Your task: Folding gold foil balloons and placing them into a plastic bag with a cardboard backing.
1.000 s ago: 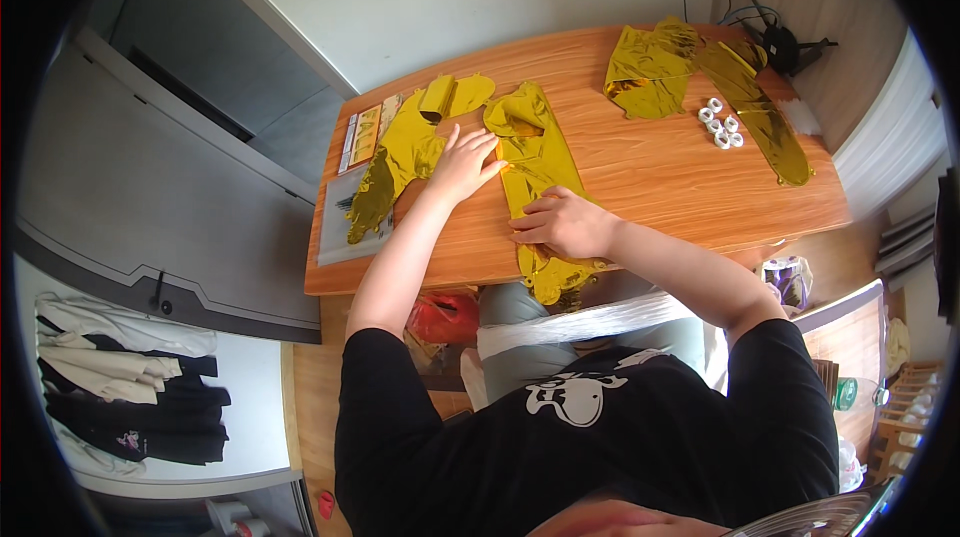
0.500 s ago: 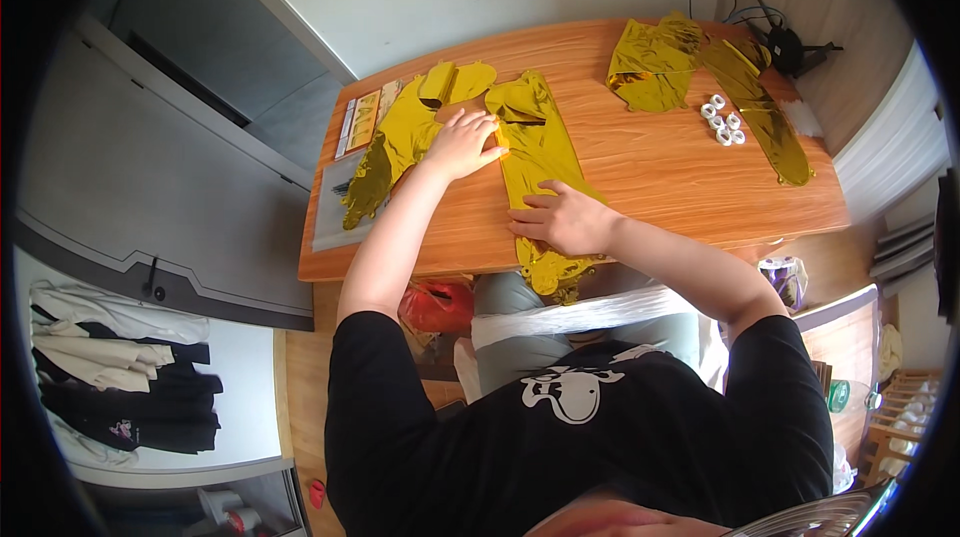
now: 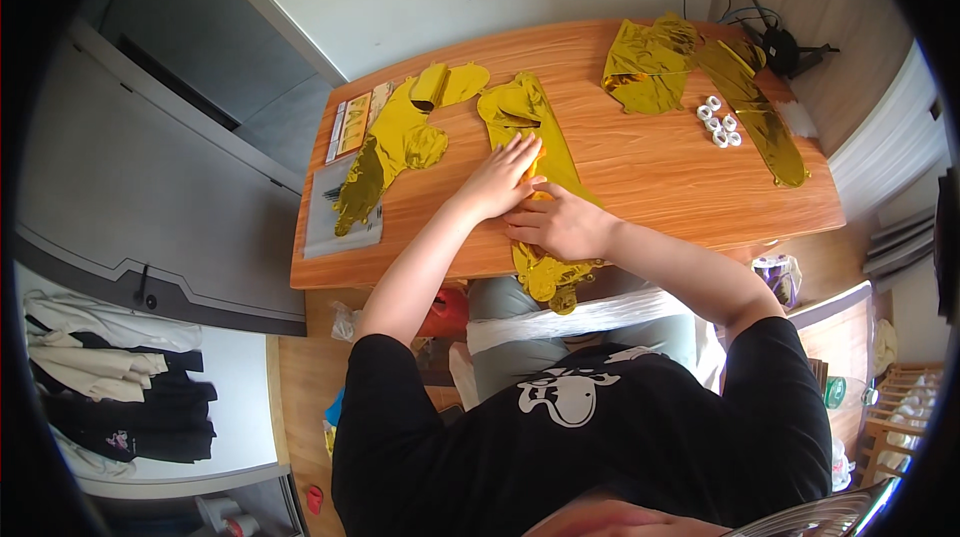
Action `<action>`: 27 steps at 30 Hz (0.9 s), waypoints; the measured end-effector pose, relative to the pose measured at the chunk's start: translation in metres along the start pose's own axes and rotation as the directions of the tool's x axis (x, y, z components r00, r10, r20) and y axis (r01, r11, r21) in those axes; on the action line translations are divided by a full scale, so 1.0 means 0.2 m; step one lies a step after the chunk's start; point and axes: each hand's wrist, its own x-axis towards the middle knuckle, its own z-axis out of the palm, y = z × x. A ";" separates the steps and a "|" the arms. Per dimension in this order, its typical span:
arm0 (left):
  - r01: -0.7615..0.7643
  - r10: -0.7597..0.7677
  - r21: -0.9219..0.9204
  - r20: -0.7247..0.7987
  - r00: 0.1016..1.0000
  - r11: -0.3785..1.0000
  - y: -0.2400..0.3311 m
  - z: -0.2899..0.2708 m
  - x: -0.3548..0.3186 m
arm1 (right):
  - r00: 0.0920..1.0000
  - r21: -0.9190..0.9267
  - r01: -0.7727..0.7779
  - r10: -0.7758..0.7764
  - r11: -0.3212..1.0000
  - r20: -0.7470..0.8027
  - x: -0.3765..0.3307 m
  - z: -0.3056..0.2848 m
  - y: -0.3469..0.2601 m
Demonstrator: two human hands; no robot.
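A long gold foil balloon (image 3: 532, 117) lies flat across the wooden table (image 3: 660, 182), its lower end hanging over the near edge. My left hand (image 3: 503, 177) presses flat on its middle, fingers spread. Just below and touching it, my right hand (image 3: 560, 224) rests on the same foil piece with its fingers curled onto the foil. Another flat gold balloon (image 3: 400, 137) lies to the left, apart from both hands.
More gold foil pieces (image 3: 655, 62) and a long strip (image 3: 755, 112) lie at the table's far right, with several small white tape rolls (image 3: 718, 122). A clear packet (image 3: 325, 212) and printed card (image 3: 352, 124) sit at the left edge. Black cables (image 3: 780, 42) lie at the back right corner.
My left hand has slid from the left balloon rightward onto the middle balloon, ending beside my right hand. The right hand stayed on the foil.
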 end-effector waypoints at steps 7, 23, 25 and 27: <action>-0.045 0.044 0.062 0.021 0.999 0.997 -0.01 0.07 -0.01 | 0.979 0.111 0.065 -0.042 0.992 -0.199 -0.02 -0.04 0.01; 0.023 -0.023 -0.028 -0.014 1.000 0.999 0.02 0.07 0.00 | 0.844 -0.064 -0.534 0.536 0.843 0.008 -0.13 -0.04 0.25; 0.015 -0.015 0.004 -0.005 1.000 1.000 0.03 0.06 0.01 | 0.824 0.032 -0.567 0.566 0.823 0.039 -0.14 -0.06 0.26; 0.007 -0.007 0.038 0.003 1.000 0.999 0.04 0.06 0.01 | 0.803 0.126 -0.595 0.591 0.794 0.070 -0.15 -0.06 0.27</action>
